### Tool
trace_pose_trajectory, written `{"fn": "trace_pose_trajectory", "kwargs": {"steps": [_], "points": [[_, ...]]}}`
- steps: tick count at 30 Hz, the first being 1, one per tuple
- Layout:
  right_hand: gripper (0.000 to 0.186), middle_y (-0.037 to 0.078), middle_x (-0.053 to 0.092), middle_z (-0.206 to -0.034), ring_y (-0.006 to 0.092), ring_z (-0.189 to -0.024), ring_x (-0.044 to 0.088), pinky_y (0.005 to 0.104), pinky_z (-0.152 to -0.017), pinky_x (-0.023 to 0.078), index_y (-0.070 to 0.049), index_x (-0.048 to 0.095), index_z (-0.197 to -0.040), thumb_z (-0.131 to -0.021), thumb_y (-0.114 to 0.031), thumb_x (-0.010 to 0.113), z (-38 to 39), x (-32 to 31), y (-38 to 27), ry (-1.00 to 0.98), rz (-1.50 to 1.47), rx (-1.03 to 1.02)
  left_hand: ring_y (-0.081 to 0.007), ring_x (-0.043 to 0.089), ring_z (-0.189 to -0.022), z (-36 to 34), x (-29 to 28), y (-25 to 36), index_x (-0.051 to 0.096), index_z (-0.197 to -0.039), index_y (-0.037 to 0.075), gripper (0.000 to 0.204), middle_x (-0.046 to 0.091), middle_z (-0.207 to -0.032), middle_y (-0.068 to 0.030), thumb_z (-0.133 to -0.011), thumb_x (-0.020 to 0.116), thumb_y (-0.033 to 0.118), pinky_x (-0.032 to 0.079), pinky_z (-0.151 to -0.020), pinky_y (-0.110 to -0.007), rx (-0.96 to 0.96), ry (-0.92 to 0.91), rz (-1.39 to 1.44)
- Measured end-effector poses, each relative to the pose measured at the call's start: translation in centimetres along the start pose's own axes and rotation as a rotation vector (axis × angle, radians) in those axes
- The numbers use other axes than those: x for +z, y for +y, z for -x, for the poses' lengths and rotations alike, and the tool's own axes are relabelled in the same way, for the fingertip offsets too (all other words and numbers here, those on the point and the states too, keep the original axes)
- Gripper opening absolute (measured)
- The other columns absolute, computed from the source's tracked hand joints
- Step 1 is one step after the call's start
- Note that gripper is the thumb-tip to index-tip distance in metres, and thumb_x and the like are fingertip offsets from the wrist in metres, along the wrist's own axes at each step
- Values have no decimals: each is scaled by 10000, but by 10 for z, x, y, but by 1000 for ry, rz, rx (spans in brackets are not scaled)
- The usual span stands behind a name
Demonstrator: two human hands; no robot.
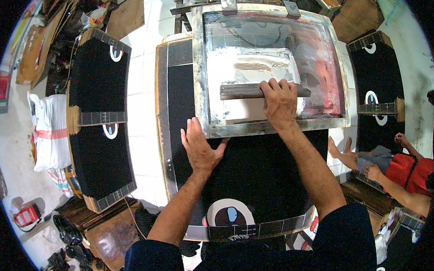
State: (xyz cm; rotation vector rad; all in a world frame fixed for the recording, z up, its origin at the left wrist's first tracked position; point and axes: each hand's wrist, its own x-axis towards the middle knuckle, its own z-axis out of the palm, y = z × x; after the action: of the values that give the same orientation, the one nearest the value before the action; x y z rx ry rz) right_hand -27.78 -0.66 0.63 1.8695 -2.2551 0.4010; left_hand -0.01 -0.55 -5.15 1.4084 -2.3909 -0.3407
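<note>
My right hand [279, 102] is closed on a long dark squeegee [236, 90], held across a screen-printing frame [273, 128] whose mesh carries white ink [244, 59] and reddish stains at the right. My left hand [199, 147] has its fingers stretched out, touching the frame's lower-left corner. The frame hangs from two clamps [229, 5] at the far side and lies over a black panel [259, 171] on a board. A white ring design [230, 209] with a dark centre and blue oval shows near the board's close edge. Whatever is under the frame is mostly hidden.
Black panels with similar designs [92, 154] line the left and right [377, 70]. A person in red [414, 173] sits at the right, bare feet near the central board. White sacks [50, 133], a red object [27, 214] and wooden boards [115, 237] lie at the left.
</note>
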Motion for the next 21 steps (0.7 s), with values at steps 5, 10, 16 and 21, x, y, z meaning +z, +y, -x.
{"fn": "trace_pose_trajectory", "kwargs": {"steps": [5, 10, 16, 21], "points": [[235, 64, 715, -1020, 296, -986, 665, 487, -845, 482, -133, 711, -1103, -877, -106, 649, -58, -3, 27, -34, -20, -76, -393, 292, -1526, 0, 2, 0, 221, -1577, -77, 1198, 343, -1588, -261, -757, 881, 495, 181, -1251, -593, 5, 5, -17], [196, 58, 711, -1019, 300, -990, 662, 485, -842, 491, -161, 708, -1078, -907, -127, 619, -115, 30, 36, 157, -10, -65, -392, 293, -1525, 1, 1, 1, 224, -1574, -77, 1190, 341, -1590, -261, -764, 876, 500, 189, -1246, -602, 10, 15, -29], [195, 70, 691, -1004, 306, -981, 648, 480, -831, 489, -143, 701, -1081, -911, -147, 606, -73, 25, 30, 12, -38, -64, -393, 277, -1532, 1, 2, -1, 161, -1588, -51, 1205, 323, -1585, -278, -786, 856, 520, 162, -1253, -612, -3, -6, -42], [233, 72, 647, -949, 307, -953, 617, 457, -809, 464, -108, 667, -1007, -786, -40, 699, 26, -23, -10, -82, -74, -11, -391, 293, -1526, -1, 2, 1, 178, -1585, -59, 1197, 334, -1584, -281, -788, 857, 520, 175, -1253, -603, 12, 27, -35]]}}
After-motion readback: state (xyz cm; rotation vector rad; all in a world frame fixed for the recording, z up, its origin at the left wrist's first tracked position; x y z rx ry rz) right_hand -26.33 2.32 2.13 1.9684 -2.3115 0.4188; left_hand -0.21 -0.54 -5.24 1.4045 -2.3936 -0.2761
